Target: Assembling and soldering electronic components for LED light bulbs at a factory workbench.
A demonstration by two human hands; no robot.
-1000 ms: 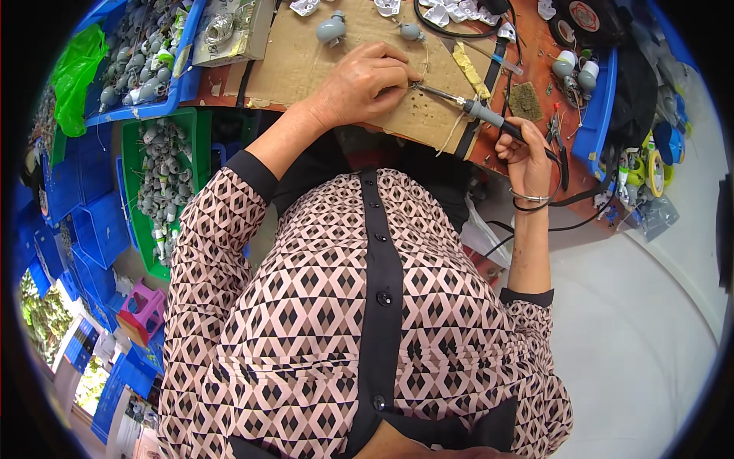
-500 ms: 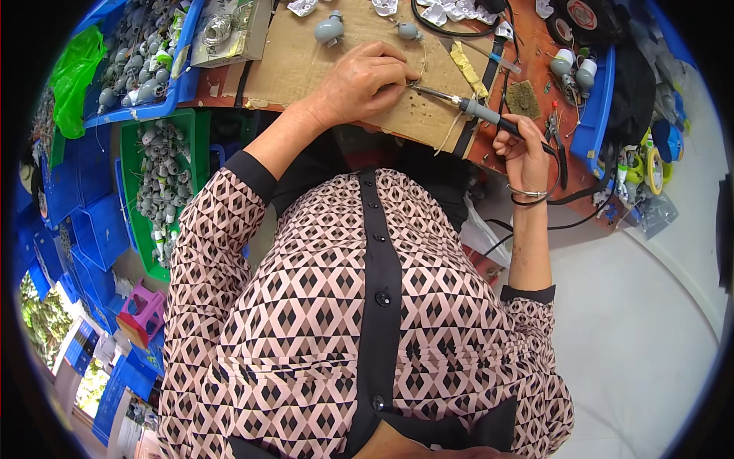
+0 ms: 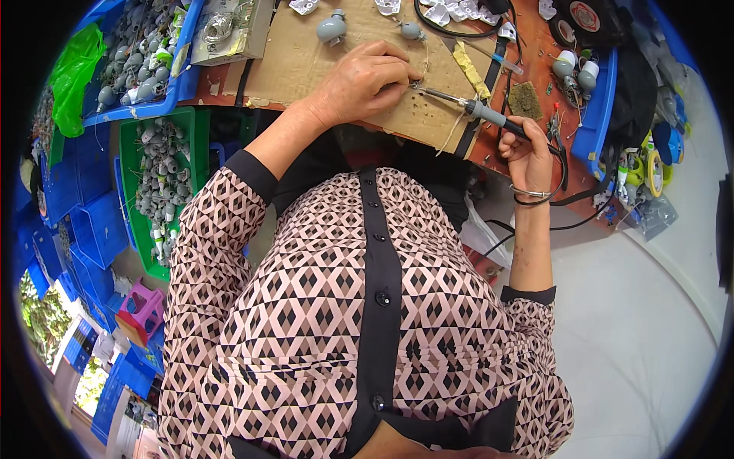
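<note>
My right hand point(image 3: 527, 151) is closed round the grey handle of a soldering iron point(image 3: 489, 115). The iron's metal tip points left and lies close to the fingertips of my left hand point(image 3: 371, 80). That left hand is pinched above a sheet of cardboard point(image 3: 294, 69); what it grips is small and mostly hidden by the fingers. A thin pale wire point(image 3: 426, 57) runs near those fingertips toward a small grey bulb-shaped part point(image 3: 411, 30). A larger grey bulb-shaped part point(image 3: 331, 29) rests on the cardboard beyond my left hand.
A brown sponge point(image 3: 524, 101) and a yellow strip point(image 3: 470, 69) lie by the iron. White plastic pieces point(image 3: 459, 11) sit at the back. A blue bin point(image 3: 183, 57) and a green bin point(image 3: 200, 149) of grey parts stand left; another blue bin point(image 3: 602, 115) is at right. Black cable point(image 3: 566, 164) loops beside my right wrist.
My right hand and the soldering iron have shifted very slightly to the right. The left hand keeps its pinch in nearly the same place.
</note>
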